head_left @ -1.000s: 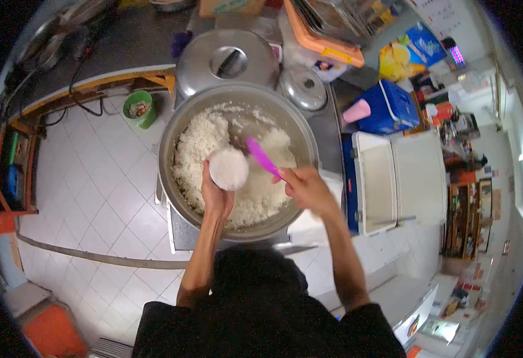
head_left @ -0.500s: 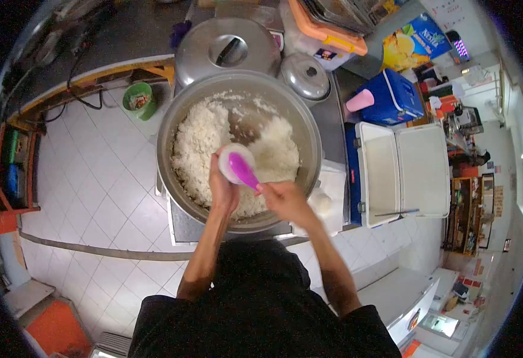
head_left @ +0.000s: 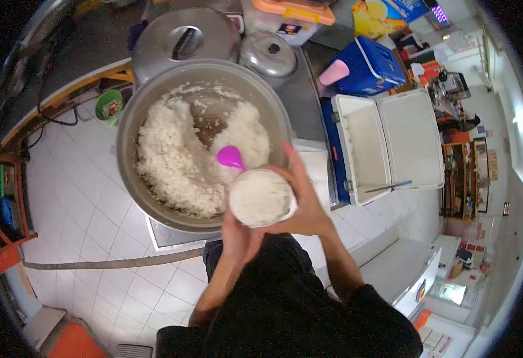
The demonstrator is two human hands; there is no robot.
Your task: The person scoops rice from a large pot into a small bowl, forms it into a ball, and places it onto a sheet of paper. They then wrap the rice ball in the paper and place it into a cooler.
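Note:
A small white bowl (head_left: 260, 198) packed level with cooked rice is held between both hands at the near rim of a big metal pot (head_left: 131, 113) of rice (head_left: 172, 161). My left hand (head_left: 239, 237) grips the bowl from below. My right hand (head_left: 305, 200) cups its right side, fingers stretched up along the rim. A pink rice paddle (head_left: 230, 157) shows its blade just behind the bowl, over the rice; its handle is hidden and I cannot tell what holds it.
Behind the pot lie a large metal lid (head_left: 184, 39) and a smaller lid (head_left: 267, 52). To the right stand an open white cooler box (head_left: 387, 143), a blue cooler (head_left: 372, 65) and a pink cup (head_left: 335, 73). A green bucket (head_left: 109, 107) sits on the tiled floor at left.
The filled bowl has come out from over the rice toward me and to the right. My right hand left off pressing with the paddle and now cups the bowl.

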